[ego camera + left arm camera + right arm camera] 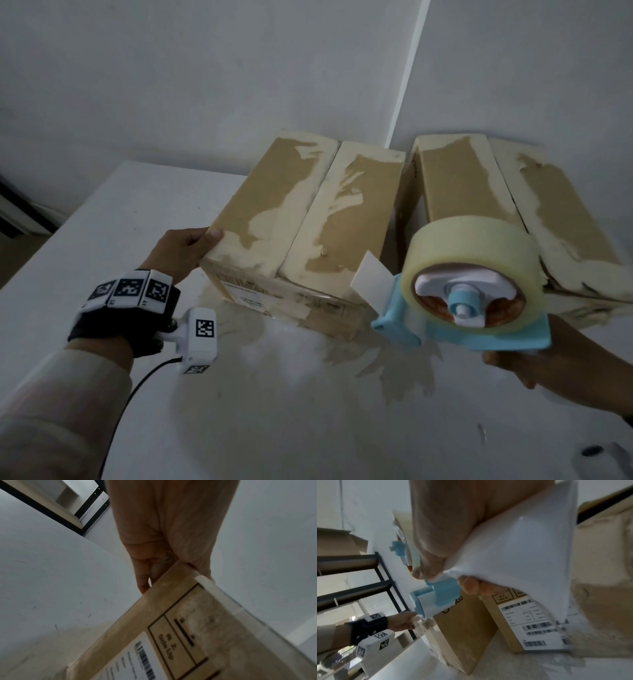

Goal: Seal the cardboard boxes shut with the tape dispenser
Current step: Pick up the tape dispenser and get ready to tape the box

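Observation:
Two cardboard boxes stand side by side on the white table [274, 411], flaps folded down, tops scarred with old tape residue. My left hand [186, 248] grips the near left corner of the left box [294, 219], thumb on top and fingers down its side; the left wrist view shows the left hand [163, 555] clamped on that box corner [180, 622]. My right hand [548, 363] holds the white handle of a blue tape dispenser [469, 308] with a full clear roll, hovering in front of the gap between the left box and the right box [507, 205]. In the right wrist view the right hand's fingers [471, 586] wrap the dispenser handle [513, 555].
White walls meet in a corner just behind the boxes. The table's left edge [51, 260] drops off beside my left hand. A black metal shelf rack [368, 574] with cardboard on it stands beyond the table. Tape residue marks the table in front of the boxes.

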Demonstrator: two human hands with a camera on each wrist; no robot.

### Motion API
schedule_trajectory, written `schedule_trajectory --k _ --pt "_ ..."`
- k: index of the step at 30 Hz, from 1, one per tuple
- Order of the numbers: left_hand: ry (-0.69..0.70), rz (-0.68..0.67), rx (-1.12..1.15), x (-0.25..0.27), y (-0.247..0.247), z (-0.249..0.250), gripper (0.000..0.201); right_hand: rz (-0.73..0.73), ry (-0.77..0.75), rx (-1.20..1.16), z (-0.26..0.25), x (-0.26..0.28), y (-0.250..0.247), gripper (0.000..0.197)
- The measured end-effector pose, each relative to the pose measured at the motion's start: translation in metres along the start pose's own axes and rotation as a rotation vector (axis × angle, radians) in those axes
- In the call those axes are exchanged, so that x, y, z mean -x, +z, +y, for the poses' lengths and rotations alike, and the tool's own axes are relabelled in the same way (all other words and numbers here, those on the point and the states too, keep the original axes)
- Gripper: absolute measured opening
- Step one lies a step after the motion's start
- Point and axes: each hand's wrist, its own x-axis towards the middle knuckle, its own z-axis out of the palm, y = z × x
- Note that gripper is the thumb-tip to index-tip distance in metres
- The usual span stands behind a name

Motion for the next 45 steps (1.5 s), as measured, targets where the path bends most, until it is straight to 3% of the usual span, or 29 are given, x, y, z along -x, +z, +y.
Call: schedule_trajectory --k 1,3,5,8,9,11,12,14,16,18,20,24,39,45 --pt "0.005 0.010 -0.012 -0.002 0.000 -0.001 0.024 0.019 0.008 0.018 -0.004 0.004 0.005 0.050" --pt "0.006 0.002 -0.028 0.000 0.000 0.002 0.032 0.023 0.018 0.077 -0.017 0.001 0.007 0.011" --pt "0.006 0.026 -0.072 0.002 0.000 0.005 0.041 0.026 -0.004 0.107 -0.015 0.000 0.006 0.030" --pt "0.002 0.188 -0.318 0.008 0.005 0.014 0.056 0.030 0.006 0.148 -0.013 -0.004 0.006 0.031" --pt "0.049 0.242 -0.439 0.014 0.011 0.020 0.058 0.037 0.007 0.137 -0.014 -0.004 0.006 0.026" --pt "0.313 0.284 -0.730 0.032 0.032 0.030 0.051 0.054 0.009 0.101 -0.014 -0.006 0.007 0.014" --pt "0.456 0.201 -0.847 0.042 0.048 0.032 0.050 0.033 0.019 0.077 -0.011 -0.007 0.007 0.022" --pt "0.655 -0.005 -0.949 0.064 0.081 0.032 0.062 0.056 0.017 0.086 -0.011 -0.007 0.009 0.018" --pt "0.719 -0.108 -0.943 0.083 0.104 0.031 0.061 0.041 -0.010 0.078 -0.012 -0.006 0.011 0.018" --pt "0.744 -0.150 -0.936 0.089 0.111 0.026 0.059 0.036 -0.038 0.078 -0.015 -0.006 0.014 0.021" --pt "0.761 -0.153 -0.935 0.086 0.107 0.021 0.062 0.037 -0.049 0.081 -0.011 -0.006 0.014 0.044" --pt "0.771 -0.187 -0.893 0.076 0.093 0.018 0.062 0.033 -0.071 0.007 -0.011 -0.012 0.023 0.037" --pt "0.720 -0.102 -0.789 0.065 0.094 0.016 0.045 0.098 -0.110 0.054 -0.008 -0.012 0.035 0.052" --pt "0.626 -0.101 -0.726 0.068 0.098 0.022 0.073 0.071 -0.136 0.056 -0.010 -0.015 0.039 0.052"
